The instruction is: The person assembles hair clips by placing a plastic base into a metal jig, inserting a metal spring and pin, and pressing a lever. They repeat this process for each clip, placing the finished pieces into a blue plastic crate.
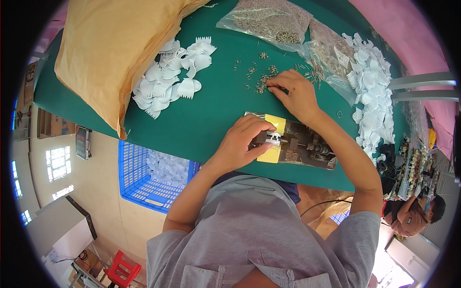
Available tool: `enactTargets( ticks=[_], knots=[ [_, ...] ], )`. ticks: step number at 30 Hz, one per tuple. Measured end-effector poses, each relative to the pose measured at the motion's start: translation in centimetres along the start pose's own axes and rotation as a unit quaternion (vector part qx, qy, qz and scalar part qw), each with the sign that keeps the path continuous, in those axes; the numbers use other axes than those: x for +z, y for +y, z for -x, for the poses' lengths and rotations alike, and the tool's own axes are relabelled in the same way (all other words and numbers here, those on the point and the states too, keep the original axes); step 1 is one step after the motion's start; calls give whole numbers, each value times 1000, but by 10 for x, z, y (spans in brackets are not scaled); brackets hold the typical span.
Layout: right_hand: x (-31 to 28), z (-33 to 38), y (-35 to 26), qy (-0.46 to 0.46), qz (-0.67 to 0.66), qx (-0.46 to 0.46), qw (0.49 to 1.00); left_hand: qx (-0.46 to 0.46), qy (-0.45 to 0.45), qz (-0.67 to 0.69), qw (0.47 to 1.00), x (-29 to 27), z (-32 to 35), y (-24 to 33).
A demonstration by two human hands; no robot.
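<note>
My left hand [242, 141] is closed, thumb and fingers gripping a white plastic claw clip piece [274, 139] at the metal jig [305, 144], beside its yellow-covered part. Beyond the jig, my right hand [298, 94] reaches to a small heap of metal springs [264, 82]. Its thumb and forefinger are pinched together at the heap's edge; whatever lies between the tips is too small to make out. Thin metal pins [313, 76] are scattered just past that hand.
White toothed clip pieces lie in a left pile [165, 79] and a right pile [372, 91] on the green table [211, 110]. Plastic bags of metal parts [269, 21] sit at the back. A brown paper sack [110, 48] stands left; a blue crate [153, 199] is below. Another person [408, 216] is at far right.
</note>
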State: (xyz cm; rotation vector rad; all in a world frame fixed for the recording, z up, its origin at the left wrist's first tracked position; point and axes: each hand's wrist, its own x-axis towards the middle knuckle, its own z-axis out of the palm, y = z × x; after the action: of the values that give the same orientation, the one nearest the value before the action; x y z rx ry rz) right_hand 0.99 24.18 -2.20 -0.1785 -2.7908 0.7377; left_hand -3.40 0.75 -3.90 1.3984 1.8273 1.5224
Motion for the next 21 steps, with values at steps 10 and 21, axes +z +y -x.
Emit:
enactTargets(
  ticks=[10, 21],
  knots=[
    [0, -2, 1, -43, -57, 69, 995, 1, 6, 9, 1000, 2, 2, -4],
    [-12, -13, -1, -79, 62, -72, 992, -9, 12, 7, 1000, 2, 1, -2]
  ],
)
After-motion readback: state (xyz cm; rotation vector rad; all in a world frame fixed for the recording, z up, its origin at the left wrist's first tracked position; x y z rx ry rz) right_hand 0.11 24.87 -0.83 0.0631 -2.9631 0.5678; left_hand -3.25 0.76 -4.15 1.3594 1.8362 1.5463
